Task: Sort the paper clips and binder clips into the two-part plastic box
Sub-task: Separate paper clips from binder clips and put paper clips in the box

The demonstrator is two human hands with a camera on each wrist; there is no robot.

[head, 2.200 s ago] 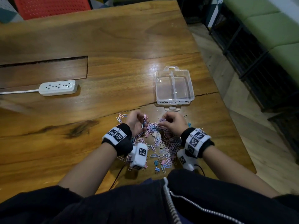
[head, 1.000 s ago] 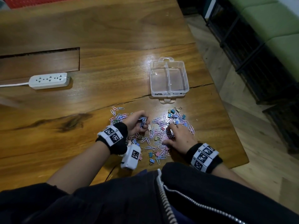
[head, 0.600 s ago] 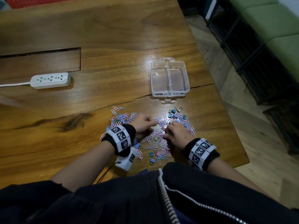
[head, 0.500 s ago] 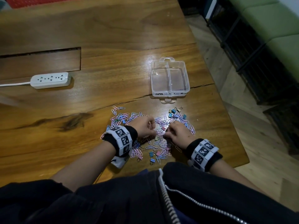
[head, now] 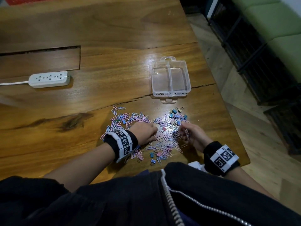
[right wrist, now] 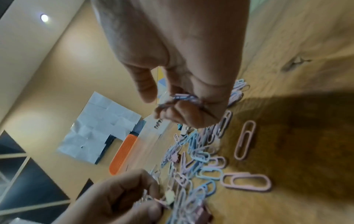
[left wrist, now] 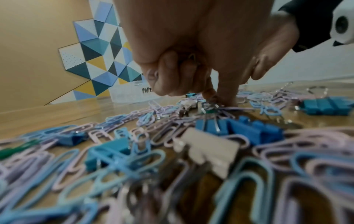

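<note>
Both hands work the mixed pile: my right hand [head: 193,133] pinches several paper clips [right wrist: 184,97]; my left hand [head: 144,132], fingers curled, pinches at one. Lifting single-type handfuls would keep binder clips [head: 175,115] out before reaching the box [head: 170,93].

Clips loose, box unfilled

Pink and blue paper clips [head: 164,142] lay scattered with small binder clips [head: 175,114] on the near table; the clear two-part plastic box [head: 170,91] sat open just beyond.

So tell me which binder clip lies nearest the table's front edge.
The small blue binder clip, lying alone below the pile near the black jacket; the other binder clips lie farther up, among the paper clips.
</note>
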